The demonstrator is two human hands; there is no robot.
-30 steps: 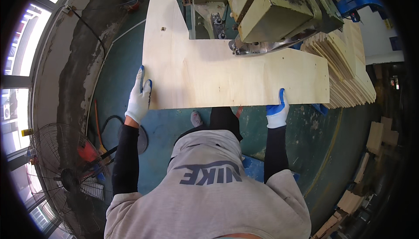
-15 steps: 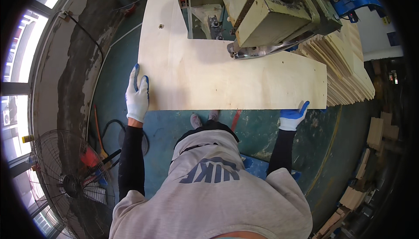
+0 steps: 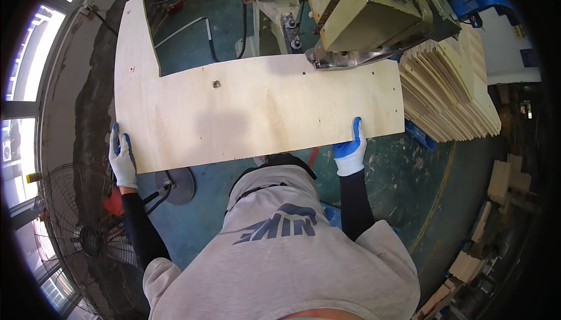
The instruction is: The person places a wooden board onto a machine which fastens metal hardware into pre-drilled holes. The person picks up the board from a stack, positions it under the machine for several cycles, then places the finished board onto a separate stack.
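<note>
A large L-shaped plywood panel (image 3: pixel 263 110) lies level in front of me, its narrow arm pointing away at the far left. Small holes dot it, and a metal fitting (image 3: pixel 215 84) sits in its face. My left hand (image 3: pixel 123 159), in a white and blue glove, grips the panel's near left corner. On the near edge, right of the middle, my gloved right hand (image 3: pixel 352 150) holds on with the thumb on top and the fingers hidden underneath. Above the far edge is the curved metal nose (image 3: pixel 342 59) of a machine; whether it touches the wood I cannot tell.
The machine's pale green head (image 3: pixel 371 19) overhangs the far side. To the right stands a stack of similar plywood pieces (image 3: pixel 450 86). A caged fan (image 3: pixel 90 235) is at the lower left, near a round base (image 3: pixel 176 185). Wood blocks (image 3: pixel 499 180) line the far right.
The panel has shifted left and toward me and turned slightly, its left end now nearer. Both hands moved left with it; the right thumb now lies farther in on the panel.
</note>
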